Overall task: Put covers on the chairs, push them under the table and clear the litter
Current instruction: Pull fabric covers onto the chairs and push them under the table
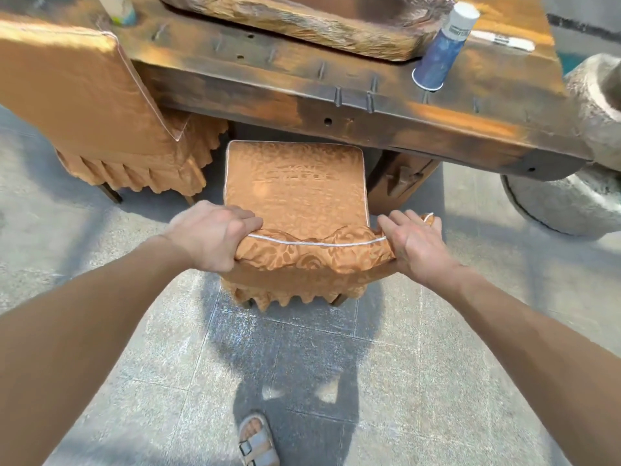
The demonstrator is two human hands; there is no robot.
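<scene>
Clasping covered chair (295,193) backrest: left hand (211,235), right hand (416,245) | seat partly under wooden table (336,95) | neighbouring chair (84,105) covered | paper cup (437,52), likely litter, uncleared

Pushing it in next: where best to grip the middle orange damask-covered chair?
Grip the orange damask-covered chair by its backrest's top edge, from behind, left hand and right hand at either corner: that edge faces you and the seat points under the dark wooden table.
</scene>
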